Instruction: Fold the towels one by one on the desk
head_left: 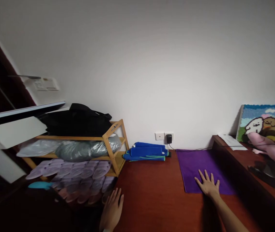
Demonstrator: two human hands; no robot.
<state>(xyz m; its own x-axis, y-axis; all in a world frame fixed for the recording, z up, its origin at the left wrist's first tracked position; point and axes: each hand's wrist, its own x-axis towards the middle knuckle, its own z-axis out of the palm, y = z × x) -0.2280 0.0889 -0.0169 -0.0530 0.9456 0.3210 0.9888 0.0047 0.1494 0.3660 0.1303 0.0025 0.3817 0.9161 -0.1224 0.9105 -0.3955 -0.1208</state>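
A purple cloth [193, 167] lies spread flat on the reddish-brown wooden tabletop [152, 193], at the foot of a raised ledge. My right hand [210, 186] is over the near part of this cloth, palm down with fingers spread; it grips nothing. At the table's left edge is my left hand [112, 207], its fingers stretched out and nothing held in it. Folded blue cloths [147, 152] with green edging are stacked at the back against the wall, between the two hands.
A wooden rack [108, 138] on the left bears a black bag [76, 120], plastic-wrapped bundles and several pale purple slippers [86, 170]. A black plug adapter [169, 139] sits in the wall socket. On the right ledge are a pink plush toy [270, 148], papers and a dog picture [263, 119].
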